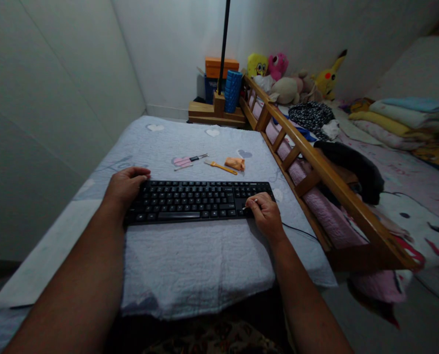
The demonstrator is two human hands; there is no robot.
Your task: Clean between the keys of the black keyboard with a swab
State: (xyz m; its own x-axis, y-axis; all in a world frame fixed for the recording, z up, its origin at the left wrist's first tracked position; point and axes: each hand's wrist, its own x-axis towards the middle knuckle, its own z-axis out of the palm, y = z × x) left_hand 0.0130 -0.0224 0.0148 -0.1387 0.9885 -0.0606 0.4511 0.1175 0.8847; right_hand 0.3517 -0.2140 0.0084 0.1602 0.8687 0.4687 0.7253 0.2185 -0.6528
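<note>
A black keyboard [190, 200] lies flat on the cloth-covered table. My left hand [125, 189] grips its left end, fingers at the upper left corner. My right hand [264, 211] is closed in a pinch around a thin white cotton swab [245, 207], whose tip is down at the keys near the arrow and number sections. Behind the keyboard are a small yellow-handled brush [224, 168], a crumpled orange-tan cloth or packet [235, 163], a slim tool with a black middle and metal tip [198, 158], and a thin stick [183, 167].
A pale quilted cloth [204, 265] covers the table. The keyboard's cable [300, 230] runs off to the right. A wooden bed rail [308, 169] borders the right side, with plush toys and bedding beyond. At the back stand a dark pole [224, 44] and a blue roller [233, 92].
</note>
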